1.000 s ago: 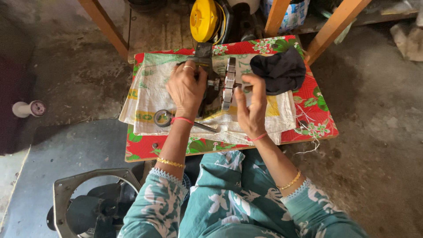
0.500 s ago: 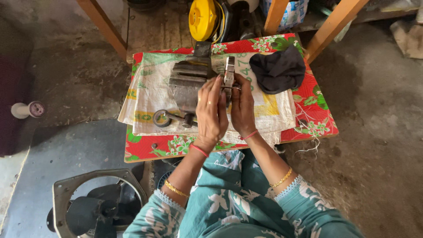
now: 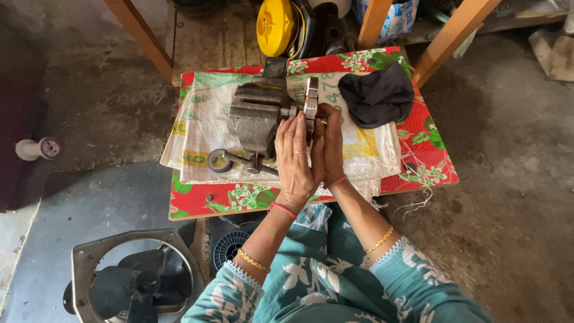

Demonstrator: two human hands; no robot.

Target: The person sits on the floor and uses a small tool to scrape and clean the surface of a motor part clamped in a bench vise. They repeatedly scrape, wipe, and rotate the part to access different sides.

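Both hands (image 3: 311, 149) now together beside vise (image 3: 257, 113)

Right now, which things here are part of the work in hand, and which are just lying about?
In use:
left hand and right hand, pressed together at the metal part
grey vise next to that part
woven sack under them

Lying about:
black cloth
wrench
yellow disc
fan on the floor
white spool
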